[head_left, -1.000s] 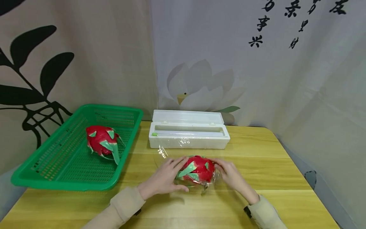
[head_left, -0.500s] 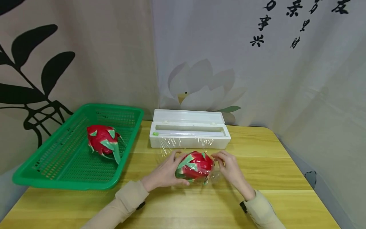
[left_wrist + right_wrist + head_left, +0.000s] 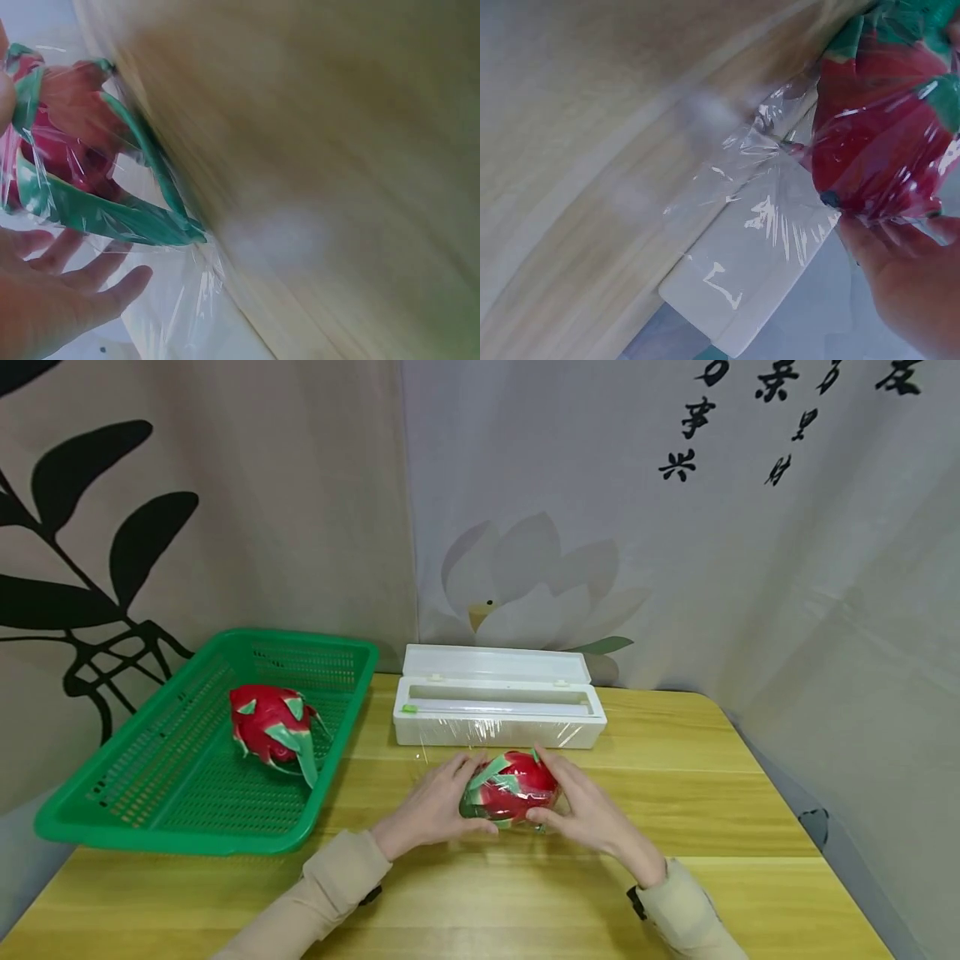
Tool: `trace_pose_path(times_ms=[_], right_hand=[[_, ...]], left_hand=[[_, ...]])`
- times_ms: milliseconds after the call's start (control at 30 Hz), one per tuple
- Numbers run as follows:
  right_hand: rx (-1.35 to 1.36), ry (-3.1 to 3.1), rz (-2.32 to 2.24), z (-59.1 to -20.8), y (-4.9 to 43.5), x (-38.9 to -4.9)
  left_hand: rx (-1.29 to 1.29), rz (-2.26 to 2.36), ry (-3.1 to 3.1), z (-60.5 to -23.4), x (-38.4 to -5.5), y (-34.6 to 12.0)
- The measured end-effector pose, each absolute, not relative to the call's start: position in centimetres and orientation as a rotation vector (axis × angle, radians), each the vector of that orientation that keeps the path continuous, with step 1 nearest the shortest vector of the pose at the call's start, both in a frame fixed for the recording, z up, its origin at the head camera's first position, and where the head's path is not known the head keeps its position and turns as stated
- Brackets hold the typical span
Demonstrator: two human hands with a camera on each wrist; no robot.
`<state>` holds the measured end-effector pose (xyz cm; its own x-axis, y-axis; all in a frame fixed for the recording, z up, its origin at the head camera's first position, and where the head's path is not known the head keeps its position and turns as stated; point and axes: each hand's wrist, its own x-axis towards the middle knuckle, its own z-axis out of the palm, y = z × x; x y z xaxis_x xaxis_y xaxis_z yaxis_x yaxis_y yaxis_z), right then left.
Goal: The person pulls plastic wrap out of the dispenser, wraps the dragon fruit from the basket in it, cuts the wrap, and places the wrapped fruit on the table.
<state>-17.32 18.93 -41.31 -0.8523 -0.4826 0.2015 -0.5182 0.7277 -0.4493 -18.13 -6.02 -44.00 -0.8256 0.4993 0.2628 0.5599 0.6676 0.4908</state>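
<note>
1. Red and green under clear film (image 3: 769, 225), a dragon fruit (image 3: 513, 789) lies between the two hands, just in front of the white box (image 3: 573, 735); whether its underside touches the desk (image 3: 750, 793) I cannot tell.
2. The left hand (image 3: 431, 806) grasps its left end and the right hand (image 3: 592, 810) its right, each grip with fingers on the far side and thumb on the near side.
3. The film runs, creased, from the fruit towards the box front. A hard pull could drag the box along, or split the sheet at a strained crease.
4. Stiff green scales stand out from the skin; one could poke through if the film is drawn too tight.
5. Slick film under a light hold might let the rounded fruit roll, bunching the film and leaving gaps.
6. Well to the left, a second dragon fruit (image 3: 258, 722) lies unwrapped in the green basket (image 3: 187, 841), out of harm's way.
</note>
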Motion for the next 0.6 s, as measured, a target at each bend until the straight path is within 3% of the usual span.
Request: trace_pose_path(times_ms=[600], right_hand=[[0.801, -2.858, 0.767, -41.0, 18.4, -20.4]], left_hand=[[-0.838, -0.917, -2.849, -43.7, -19.4, -6.2]])
